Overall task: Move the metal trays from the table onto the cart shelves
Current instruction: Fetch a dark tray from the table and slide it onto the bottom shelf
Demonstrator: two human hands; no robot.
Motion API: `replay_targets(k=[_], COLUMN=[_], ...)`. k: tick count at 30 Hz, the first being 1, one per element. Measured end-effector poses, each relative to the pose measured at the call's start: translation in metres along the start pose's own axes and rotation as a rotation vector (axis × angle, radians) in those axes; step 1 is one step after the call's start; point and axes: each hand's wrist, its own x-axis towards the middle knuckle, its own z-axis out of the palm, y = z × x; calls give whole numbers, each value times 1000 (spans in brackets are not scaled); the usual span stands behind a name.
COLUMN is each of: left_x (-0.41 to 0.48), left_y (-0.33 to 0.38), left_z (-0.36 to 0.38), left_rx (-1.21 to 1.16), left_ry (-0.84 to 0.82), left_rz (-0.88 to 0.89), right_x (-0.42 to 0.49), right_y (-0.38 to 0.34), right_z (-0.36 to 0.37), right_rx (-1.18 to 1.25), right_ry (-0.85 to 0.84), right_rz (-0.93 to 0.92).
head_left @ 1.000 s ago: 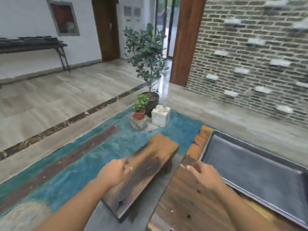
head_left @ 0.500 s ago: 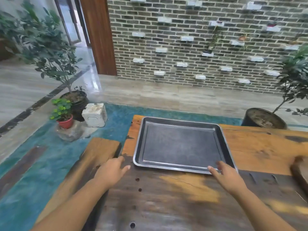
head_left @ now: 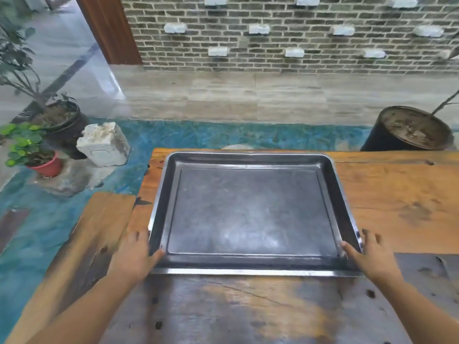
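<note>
A dark metal tray [head_left: 250,214] lies flat on the wooden table [head_left: 397,194], toward its left end. The left hand [head_left: 134,256] grasps the tray's near left corner, thumb hooked over the rim. The right hand [head_left: 370,256] grasps the near right corner the same way. Its fingers seem to tuck under the edge, though that is hidden. A low bench [head_left: 99,219] stands just left of the table.

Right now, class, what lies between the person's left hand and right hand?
In the head view, the metal tray fills that stretch: the left hand holds its near left corner, the right hand its near right corner.
</note>
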Motion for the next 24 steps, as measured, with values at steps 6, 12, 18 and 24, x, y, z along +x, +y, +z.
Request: replay_targets(k=[6,12,18,24], left_x=[41,52,48,25], left_y=[3,-4,-2,-13], left_z=[21,52,36,-14], left_rx=[-113,-130,-202,-457], left_ry=[37,121,100,139], left_rz=[-260,-314,-315,-291], right_x=[26,29,25,11], right_y=[17,30,15,-14], right_z=[29,48,32,-12], right_rx=[17,39,62,173], right_ry=[49,163,116,35], right_rz=[65,61,57,92])
